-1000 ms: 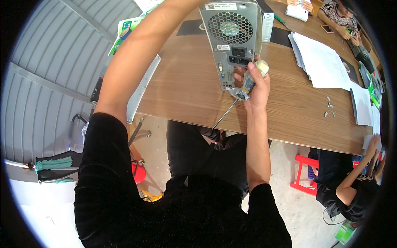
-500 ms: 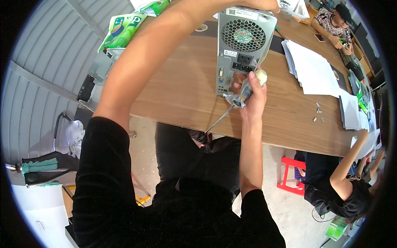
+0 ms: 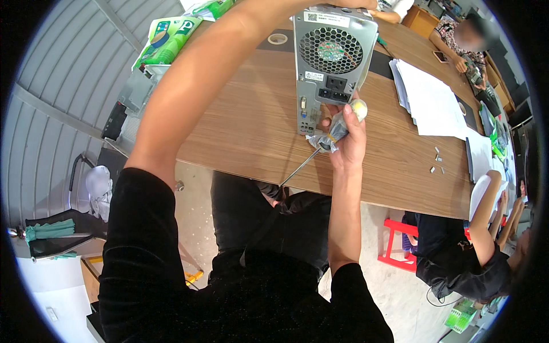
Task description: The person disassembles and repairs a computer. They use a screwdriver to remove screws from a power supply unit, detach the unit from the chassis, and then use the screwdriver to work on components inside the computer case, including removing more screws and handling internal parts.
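Note:
A grey computer case [image 3: 303,86] stands on the wooden table in front of me, its back panel with fan grille and sockets facing me. My left hand [image 3: 355,3] lies over its top at the upper picture edge, fingers curled on the case and partly cut off. My right hand [image 3: 350,140] is closed around the plastic-wrapped handle of a screwdriver [image 3: 298,168]. Its shaft slants down to the left past the table's front edge. Some right-hand fingers reach behind the handle, close to the case's lower back panel, and are partly hidden.
White paper stacks [image 3: 432,103] and several small pieces [image 3: 437,159] lie to the right. A tape roll [image 3: 277,39] and a green package [image 3: 167,44] are at the back left, near an opened metal chassis [image 3: 134,94]. A co-worker sits on a red stool [image 3: 394,246] at right; others sit at the far side.
The view has shifted a little, with the case appearing slightly further left. Both my hands keep their places on the case and screwdriver. The co-worker at right has moved an arm and the paper.

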Demonstrator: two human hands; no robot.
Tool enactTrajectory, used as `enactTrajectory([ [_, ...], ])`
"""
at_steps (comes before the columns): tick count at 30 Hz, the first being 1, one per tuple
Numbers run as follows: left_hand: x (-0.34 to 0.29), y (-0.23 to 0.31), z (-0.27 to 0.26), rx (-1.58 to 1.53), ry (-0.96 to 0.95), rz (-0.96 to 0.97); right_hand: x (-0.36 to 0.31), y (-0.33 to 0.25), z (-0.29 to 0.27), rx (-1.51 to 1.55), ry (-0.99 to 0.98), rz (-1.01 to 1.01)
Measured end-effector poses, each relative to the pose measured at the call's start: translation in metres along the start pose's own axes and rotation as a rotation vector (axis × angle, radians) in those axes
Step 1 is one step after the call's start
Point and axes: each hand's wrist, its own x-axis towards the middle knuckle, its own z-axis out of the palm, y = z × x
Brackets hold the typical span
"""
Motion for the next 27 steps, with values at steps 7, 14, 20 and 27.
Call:
enactTrajectory([
  [7, 0.001, 0.003, 0.001, -0.041, -0.005, 0.001, -0.003, -0.001, 0.002, 0.095, 0.055, 0.006],
  [14, 0.006, -0.003, 0.007, -0.096, 0.047, 0.107, -0.004, -0.001, 0.002, 0.101, -0.034, 0.023],
  [20, 0.006, -0.007, 0.011, -0.024, 0.148, 0.165, -0.002, 0.001, 0.003, 0.163, -0.094, 0.029],
  [27, 0.006, -0.004, 0.009, 0.041, 0.107, 0.092, 0.000, 0.001, -0.005, 0.149, -0.130, 0.048],
])
